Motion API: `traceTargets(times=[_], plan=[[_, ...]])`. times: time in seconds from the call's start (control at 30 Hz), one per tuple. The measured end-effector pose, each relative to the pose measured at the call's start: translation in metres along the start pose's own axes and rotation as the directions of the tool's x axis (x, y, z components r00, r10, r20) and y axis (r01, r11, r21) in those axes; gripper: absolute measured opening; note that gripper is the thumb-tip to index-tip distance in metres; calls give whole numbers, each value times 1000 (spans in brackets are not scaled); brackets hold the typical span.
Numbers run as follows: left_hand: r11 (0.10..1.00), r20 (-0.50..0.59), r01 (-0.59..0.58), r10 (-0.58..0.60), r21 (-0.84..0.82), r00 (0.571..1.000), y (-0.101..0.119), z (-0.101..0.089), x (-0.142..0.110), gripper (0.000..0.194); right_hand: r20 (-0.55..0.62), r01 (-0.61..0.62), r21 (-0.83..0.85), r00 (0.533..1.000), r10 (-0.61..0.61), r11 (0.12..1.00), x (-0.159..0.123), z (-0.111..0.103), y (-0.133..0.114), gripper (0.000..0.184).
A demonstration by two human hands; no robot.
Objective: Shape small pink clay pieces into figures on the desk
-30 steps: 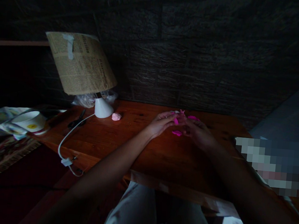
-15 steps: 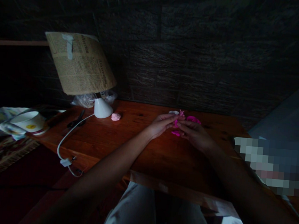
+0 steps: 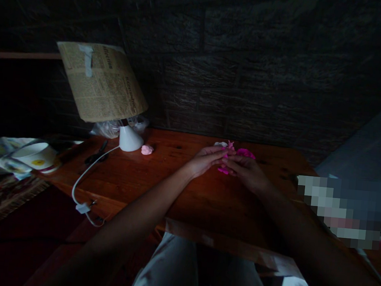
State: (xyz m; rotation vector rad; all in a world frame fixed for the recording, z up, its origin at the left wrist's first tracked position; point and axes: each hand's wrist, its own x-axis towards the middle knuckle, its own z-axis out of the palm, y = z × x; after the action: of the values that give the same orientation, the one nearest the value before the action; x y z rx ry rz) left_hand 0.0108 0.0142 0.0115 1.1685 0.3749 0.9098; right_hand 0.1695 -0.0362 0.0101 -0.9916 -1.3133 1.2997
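White cup: at left end of table
Scissors: on table, left of lamp
Pale pink lump: on table, just beside lamp base
Left hand: fingertips pinching bright pink piece
Bright pink piece: between both hands, partly hidden
Right hand: fingertips closed on same piece
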Motion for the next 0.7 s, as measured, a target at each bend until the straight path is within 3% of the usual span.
traceTargets(times=[0.2,0.37,0.7], plan=[[999,-73,10,-13,-47,997,-1,-1,1,28,-34,-41,23,999,42,999,0,-1,-5,45],[997,-70,-1,-5,-76,998,1,0,1,28,-23,-54,109,998,57,993,-2,-2,-11,40],[995,-140,-83,90,60,986,3,0,1,34,-77,-61,136,994,72,989,-3,-3,-14,43]])
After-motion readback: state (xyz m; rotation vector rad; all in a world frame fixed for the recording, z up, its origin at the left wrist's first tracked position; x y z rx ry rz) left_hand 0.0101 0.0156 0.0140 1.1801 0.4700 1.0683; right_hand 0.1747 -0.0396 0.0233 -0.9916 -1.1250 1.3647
